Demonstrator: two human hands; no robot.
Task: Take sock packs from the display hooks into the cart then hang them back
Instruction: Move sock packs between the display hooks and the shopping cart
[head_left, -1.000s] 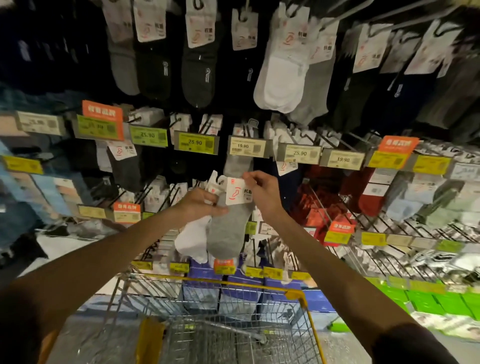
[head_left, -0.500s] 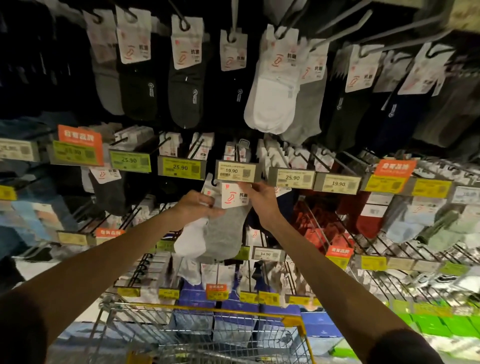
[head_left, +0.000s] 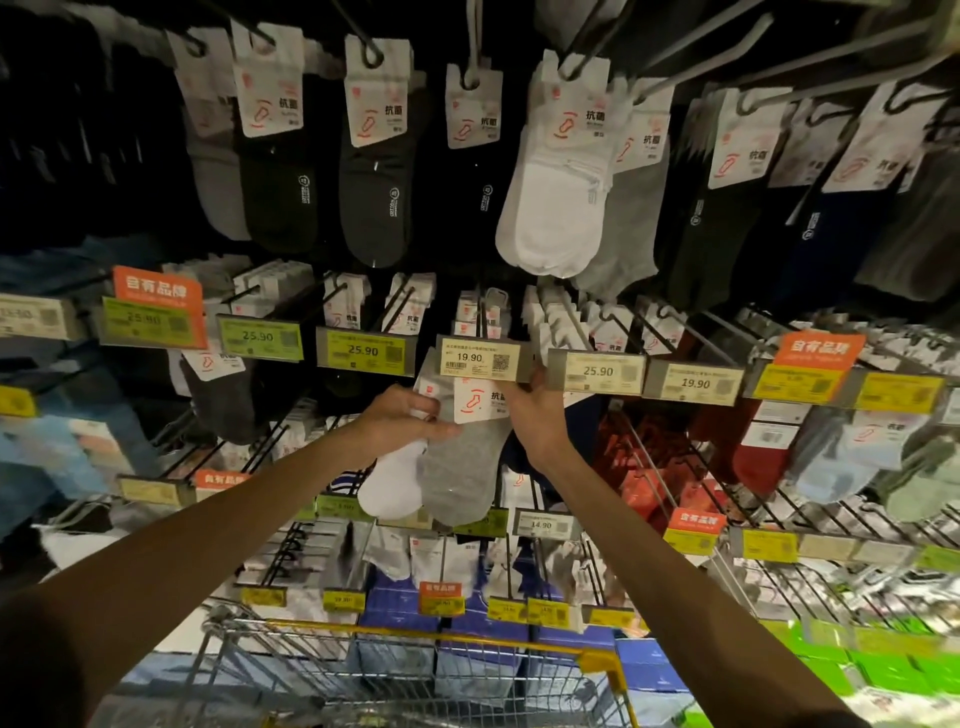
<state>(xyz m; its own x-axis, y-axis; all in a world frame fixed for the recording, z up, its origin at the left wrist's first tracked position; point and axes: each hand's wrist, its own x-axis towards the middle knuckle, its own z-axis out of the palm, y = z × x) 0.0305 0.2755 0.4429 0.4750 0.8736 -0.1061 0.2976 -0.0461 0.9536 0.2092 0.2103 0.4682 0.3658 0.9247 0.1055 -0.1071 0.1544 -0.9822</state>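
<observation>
A sock pack (head_left: 457, 462) with a grey sock, a white sock and a white card header hangs between my hands, just under the 19.90 price tag (head_left: 478, 358). My left hand (head_left: 402, 421) grips the pack's left side at the header. My right hand (head_left: 537, 415) pinches the header's right edge, fingertips up by the tag. The hook behind the tag (head_left: 485, 317) carries more packs. The wire cart (head_left: 415, 670) with yellow rim stands below my arms; its inside is mostly out of view.
Rows of hooks hold dark, grey and white sock packs (head_left: 556, 208) above and to both sides. Yellow and orange price tags (head_left: 156, 312) line the hook ends. Red packs (head_left: 649, 467) and green boxes (head_left: 883, 670) lie to the right, blue boxes (head_left: 483, 660) behind the cart.
Both hands have lifted the sock pack up toward the 19.90 tag and its hook. The view has tilted upward, so the cart sits lower in the frame.
</observation>
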